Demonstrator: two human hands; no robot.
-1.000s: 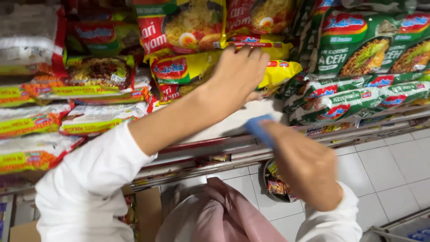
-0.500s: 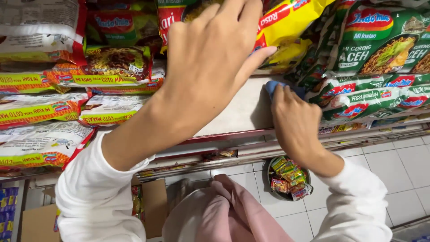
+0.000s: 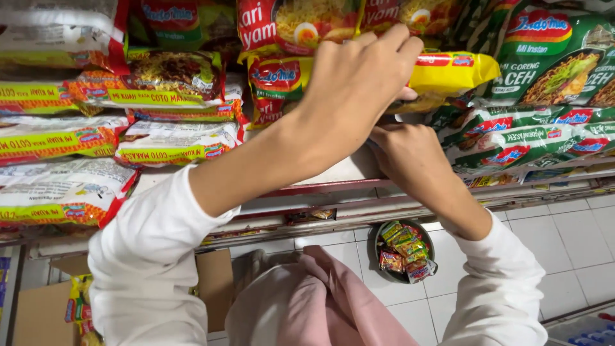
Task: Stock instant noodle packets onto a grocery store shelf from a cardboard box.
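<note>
A yellow noodle packet point(image 3: 448, 72) is gripped from above by the left hand point(image 3: 359, 83), whose fingers are curled over its top edge at the front of the shelf point(image 3: 333, 173). The right hand point(image 3: 410, 157) is pressed just beneath that packet, fingers bent inward against the shelf; whether anything is held in it cannot be told. Green noodle packets point(image 3: 544, 128) are stacked to the right, white and yellow packets point(image 3: 70, 138) to the left. On the tiled floor point(image 3: 576, 237) below, a round bowl of small sachets point(image 3: 403, 250) is seen.
</note>
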